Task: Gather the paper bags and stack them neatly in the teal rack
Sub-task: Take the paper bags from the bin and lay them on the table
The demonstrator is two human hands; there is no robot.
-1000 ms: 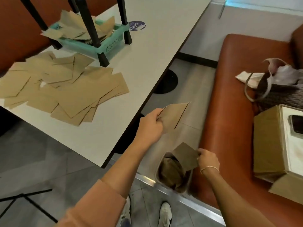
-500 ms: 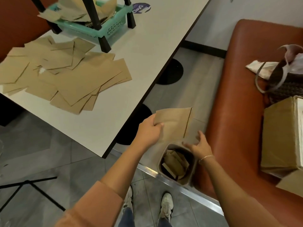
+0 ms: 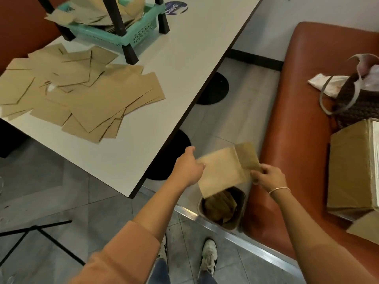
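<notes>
holding a paper bag (image 3: 221, 171) by its edge with the left hand (image 3: 189, 168) above the floor bin (image 3: 241, 212), while the right hand (image 3: 268, 177) pinches a second bag (image 3: 247, 155). more bags (image 3: 82, 95) lie scattered on the table (image 3: 184, 64) beside the teal rack (image 3: 131, 33).

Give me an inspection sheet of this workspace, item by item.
Surface: white table, partly covered.
Job's things: loose paper bags scattered on table; teal rack at far end holds untidy bags; bin on floor holds more bags.
Clutter: handbag and cardboard box on orange seat.
Grips: left hand holds a bag above bin; right hand pinches a second bag.
Cables: nothing seen.
Surroundings: tiled floor, black stand legs at lower left.
</notes>
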